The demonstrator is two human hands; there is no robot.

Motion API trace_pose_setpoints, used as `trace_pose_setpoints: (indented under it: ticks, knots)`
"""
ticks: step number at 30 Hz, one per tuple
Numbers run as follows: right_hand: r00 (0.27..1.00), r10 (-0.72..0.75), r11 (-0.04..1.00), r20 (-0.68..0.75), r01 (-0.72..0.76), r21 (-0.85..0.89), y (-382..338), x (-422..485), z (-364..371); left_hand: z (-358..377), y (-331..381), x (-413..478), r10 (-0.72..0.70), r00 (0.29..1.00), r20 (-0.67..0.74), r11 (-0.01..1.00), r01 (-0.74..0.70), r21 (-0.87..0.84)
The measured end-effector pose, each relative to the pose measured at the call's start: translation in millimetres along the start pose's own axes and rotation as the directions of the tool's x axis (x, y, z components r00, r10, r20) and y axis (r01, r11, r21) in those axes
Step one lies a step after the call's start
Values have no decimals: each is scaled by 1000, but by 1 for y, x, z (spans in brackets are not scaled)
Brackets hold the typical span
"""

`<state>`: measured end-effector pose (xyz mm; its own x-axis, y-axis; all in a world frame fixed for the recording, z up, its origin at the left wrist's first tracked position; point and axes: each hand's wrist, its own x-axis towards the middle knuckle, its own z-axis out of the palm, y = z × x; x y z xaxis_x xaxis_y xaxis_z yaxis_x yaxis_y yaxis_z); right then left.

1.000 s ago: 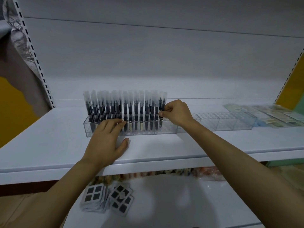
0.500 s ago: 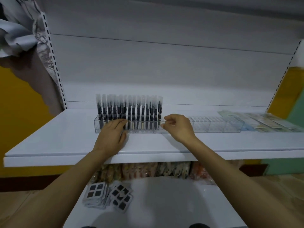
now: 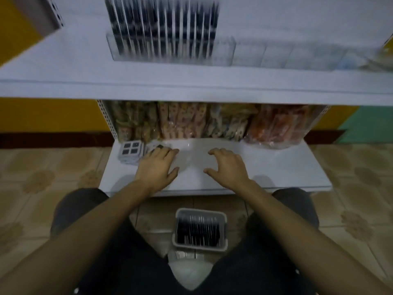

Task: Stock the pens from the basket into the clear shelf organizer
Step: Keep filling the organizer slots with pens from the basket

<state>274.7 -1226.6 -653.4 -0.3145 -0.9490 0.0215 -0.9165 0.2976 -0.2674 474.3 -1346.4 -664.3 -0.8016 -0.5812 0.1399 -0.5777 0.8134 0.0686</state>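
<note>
Bottom centre, I see the basket point(image 3: 223, 226) holding dark pens point(image 3: 198, 231). At top of frame, the organizer point(image 3: 225, 55) holds an upright, blurred row point(image 3: 163, 24). The left hand point(image 3: 157, 167) and right hand point(image 3: 228, 167) are loosely spread, holding nothing.

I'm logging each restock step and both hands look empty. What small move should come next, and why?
Probably lower the right hand to the basket between the knees and pick up more pens. It and the left hand hold nothing above the lower shelf, the basket has pens in it, and the clear organizer, though blurred, shows empty compartments at its right end.
</note>
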Motion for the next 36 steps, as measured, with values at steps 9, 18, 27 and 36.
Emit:
trace_pose_setpoints:
  ticks: [9, 18, 27, 36]
  knots:
    - [923, 91, 996, 374, -89, -23, 47, -27, 106, 91, 31, -34, -120, 875, 468, 989, 144, -15]
    - [814, 199, 976, 546, -216, -34, 72, -72, 198, 176, 41, -63, -132, 726, 674, 965, 250, -80]
    - [726, 226, 974, 649, -174, -144, 101, -85, 227, 220, 56, -73, -144, 616, 774, 923, 366, -120]
    - [644, 141, 988, 752, -45, -146, 125, -94, 249, 272, 76, -87, -288, 569, 770, 756, 629, -182]
